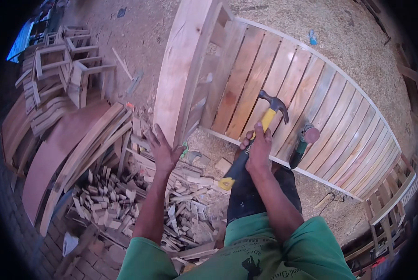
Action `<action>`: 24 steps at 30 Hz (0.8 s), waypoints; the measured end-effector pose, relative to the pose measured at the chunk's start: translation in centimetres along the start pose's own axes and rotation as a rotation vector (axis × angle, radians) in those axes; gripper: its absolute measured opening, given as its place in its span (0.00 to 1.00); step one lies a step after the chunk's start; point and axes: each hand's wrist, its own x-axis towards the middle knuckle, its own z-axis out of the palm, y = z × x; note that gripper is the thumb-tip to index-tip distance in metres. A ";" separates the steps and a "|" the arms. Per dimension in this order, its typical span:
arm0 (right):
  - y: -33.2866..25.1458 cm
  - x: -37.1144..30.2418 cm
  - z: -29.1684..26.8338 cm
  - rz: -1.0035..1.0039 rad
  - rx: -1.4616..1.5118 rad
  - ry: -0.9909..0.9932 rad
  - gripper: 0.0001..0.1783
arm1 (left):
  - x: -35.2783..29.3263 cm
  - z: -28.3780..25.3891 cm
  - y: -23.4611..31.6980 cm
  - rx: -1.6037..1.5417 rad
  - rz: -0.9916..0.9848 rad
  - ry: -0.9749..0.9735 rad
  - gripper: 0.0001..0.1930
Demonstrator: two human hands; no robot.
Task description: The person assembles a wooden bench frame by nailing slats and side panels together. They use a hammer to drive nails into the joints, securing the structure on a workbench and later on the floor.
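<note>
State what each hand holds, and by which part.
The right hand grips a yellow-and-black claw hammer with a dark metal head around the middle of its handle. The left hand, spread open, holds nothing.

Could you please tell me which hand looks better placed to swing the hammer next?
Probably the right hand: it grips the hammer, while the left hand is open near the wooden panel.

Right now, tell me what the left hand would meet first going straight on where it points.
The left hand would likely meet the broad pale wooden panel first, near its lower end; depth is unclear, so the two may be touching.
</note>
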 end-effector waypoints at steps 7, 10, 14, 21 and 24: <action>8.7 -6.2 6.2 0.314 0.052 -0.165 0.12 | -0.2 1.3 -0.8 0.070 0.043 0.108 0.68; 9.7 -6.3 6.2 0.437 -0.023 -0.319 0.12 | -0.1 1.7 -0.9 0.060 0.051 0.155 0.67; 8.8 -6.8 5.9 0.265 0.110 -0.100 0.11 | -0.4 1.9 -0.9 0.054 0.019 0.164 0.66; 8.3 -5.0 9.2 0.250 -0.057 -0.329 0.12 | -0.2 1.7 -0.3 0.051 -0.036 0.135 0.65; 8.8 -5.3 9.4 0.193 0.044 -0.249 0.13 | -0.4 1.8 -0.4 0.048 -0.035 0.153 0.65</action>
